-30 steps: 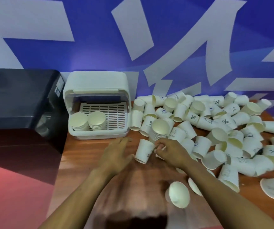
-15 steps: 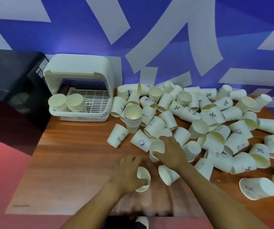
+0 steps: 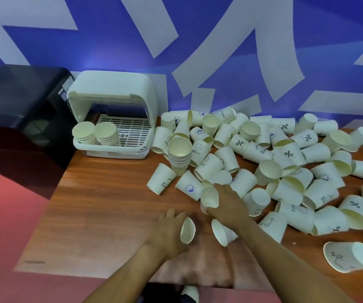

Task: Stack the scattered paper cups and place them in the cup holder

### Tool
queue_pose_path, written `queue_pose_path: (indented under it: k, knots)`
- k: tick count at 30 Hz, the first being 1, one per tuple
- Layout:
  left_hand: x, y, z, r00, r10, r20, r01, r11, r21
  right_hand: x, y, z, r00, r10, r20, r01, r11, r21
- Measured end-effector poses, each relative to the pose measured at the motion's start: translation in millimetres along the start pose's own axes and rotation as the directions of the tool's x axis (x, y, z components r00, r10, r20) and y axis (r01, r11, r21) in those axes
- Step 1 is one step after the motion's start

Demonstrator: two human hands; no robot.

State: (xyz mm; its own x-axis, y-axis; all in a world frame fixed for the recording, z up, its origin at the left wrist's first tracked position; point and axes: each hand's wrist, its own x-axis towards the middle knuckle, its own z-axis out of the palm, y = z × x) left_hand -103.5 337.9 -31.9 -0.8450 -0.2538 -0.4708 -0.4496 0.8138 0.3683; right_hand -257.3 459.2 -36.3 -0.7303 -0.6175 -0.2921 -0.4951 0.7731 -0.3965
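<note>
Several white paper cups lie scattered over the right half of the wooden table. A tall stack of cups stands upright near the pile's left edge. The white cup holder sits at the back left with its lid up and two short cup stacks inside. My left hand grips one paper cup near the table's front. My right hand holds another cup at the pile's near edge. One more cup lies under my right wrist.
A black appliance stands left of the cup holder. A blue and white wall rises behind the table. One cup lies apart at the front right, and another cup sits below the table's front edge.
The camera view shifted. My left hand came back from the pile and now holds a cup near the front. My right hand lifted a cup from the pile's edge.
</note>
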Motion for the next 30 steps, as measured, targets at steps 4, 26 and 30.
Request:
queue_pose_path:
  k: [4, 26, 30]
  knots:
    - [-3.4, -8.1, -23.8, 0.999, -0.012, -0.033, 0.011, 0.999, -0.039, -3.5, -3.3, -10.9, 0.999, 0.034, 0.015, -0.034, 0.999, -0.009]
    - [-23.7, -87.6, -173.0, 0.949, -0.063, -0.31, 0.033, 0.995, -0.099, 22.4, -142.1, -74.6, 0.986, -0.107, -0.129, 0.119, 0.989, 0.088]
    - [-18.8, -119.4, -192.8, 0.962, 0.021, -0.271, -0.041, 0.997, -0.069, 40.1, -182.8, -73.6, 0.983, -0.082, -0.164, 0.098, 0.991, 0.095]
